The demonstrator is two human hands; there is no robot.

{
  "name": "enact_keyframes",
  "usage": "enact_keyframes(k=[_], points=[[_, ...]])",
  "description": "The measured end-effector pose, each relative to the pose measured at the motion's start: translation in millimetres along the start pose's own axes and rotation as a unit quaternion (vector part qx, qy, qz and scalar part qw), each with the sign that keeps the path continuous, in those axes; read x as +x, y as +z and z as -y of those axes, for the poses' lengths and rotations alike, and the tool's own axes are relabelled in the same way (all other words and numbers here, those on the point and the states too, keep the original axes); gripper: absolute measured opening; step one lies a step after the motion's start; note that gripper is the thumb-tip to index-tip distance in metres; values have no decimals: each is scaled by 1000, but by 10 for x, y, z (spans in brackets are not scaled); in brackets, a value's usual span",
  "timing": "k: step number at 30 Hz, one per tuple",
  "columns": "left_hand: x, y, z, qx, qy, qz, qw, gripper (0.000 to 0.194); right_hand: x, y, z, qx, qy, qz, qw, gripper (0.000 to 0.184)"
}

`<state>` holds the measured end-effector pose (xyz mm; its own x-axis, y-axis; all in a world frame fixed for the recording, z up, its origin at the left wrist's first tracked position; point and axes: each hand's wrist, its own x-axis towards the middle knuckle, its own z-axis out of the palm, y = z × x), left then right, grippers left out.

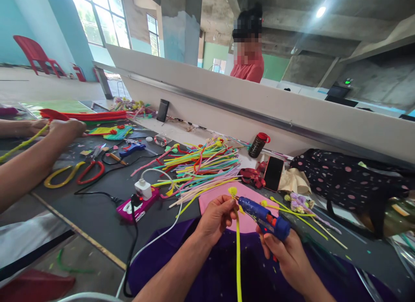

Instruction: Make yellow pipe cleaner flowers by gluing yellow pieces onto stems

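Note:
My left hand (pixel 216 220) is closed in a pinch on a yellow pipe cleaner (pixel 238 258), whose long stem hangs down toward my lap. A small fuzzy yellow tuft (pixel 232 191) shows at its top end, just above my fingertips. My right hand (pixel 287 250) is wrapped round the handle of a blue hot glue gun (pixel 262 215). The gun's nozzle points left and lies right by the pinched fingers and the tuft; whether it touches cannot be made out. Beneath both hands is a pink sheet (pixel 210 198) on the dark table.
A heap of coloured pipe cleaners (pixel 204 163) lies ahead. To the left are a pink power strip (pixel 138 207), scissors (pixel 90 172) and a second blue glue gun (pixel 132 149). A co-worker's hands (pixel 66 129) hold red strands. A phone (pixel 274 173), a bottle (pixel 258 145) and a patterned bag (pixel 340 176) stand right.

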<state>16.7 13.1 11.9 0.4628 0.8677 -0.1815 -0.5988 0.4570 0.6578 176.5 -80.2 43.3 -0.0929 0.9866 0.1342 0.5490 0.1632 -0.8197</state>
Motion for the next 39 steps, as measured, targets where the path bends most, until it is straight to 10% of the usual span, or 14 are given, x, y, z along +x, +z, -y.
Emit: enact_keyframes(k=[26,32,39], points=[[42,-32,-24,20,8,-18,1000,18,-42,-100,-27,-4,-39,-12,999,31],[78,-94,-126,0,8,-6,1000,18,-103,-221,-57,-199,-79,-57,975,24],[69,-89,-102,8,4,20,1000,18,-390,113,-590,-370,21,-26,929,33]])
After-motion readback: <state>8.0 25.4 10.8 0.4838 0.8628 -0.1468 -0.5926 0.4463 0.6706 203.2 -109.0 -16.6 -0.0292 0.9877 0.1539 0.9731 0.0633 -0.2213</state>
